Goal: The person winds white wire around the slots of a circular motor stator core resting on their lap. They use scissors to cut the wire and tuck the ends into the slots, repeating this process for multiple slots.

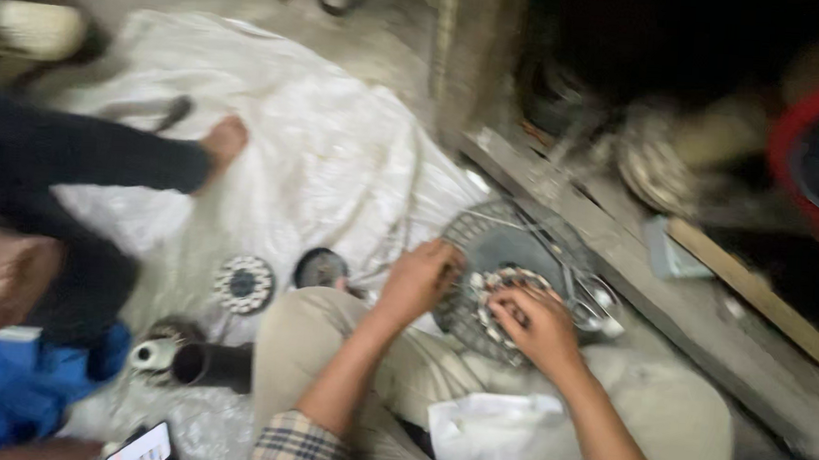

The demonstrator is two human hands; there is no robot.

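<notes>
A crumpled white cloth [487, 432] lies on the person's lap. Beyond it, the round grey wire fan guard [494, 235] rests on the white plastic sheet [320, 149]; the left hand [418, 280] grips its rim, the right hand [541, 328] pinches the pale winding ring [501, 288]. Steady rim, gentle fingers serve best.

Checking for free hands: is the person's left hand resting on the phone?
No, the left hand grips the rim of the round metal grille, far from the phone.
</notes>
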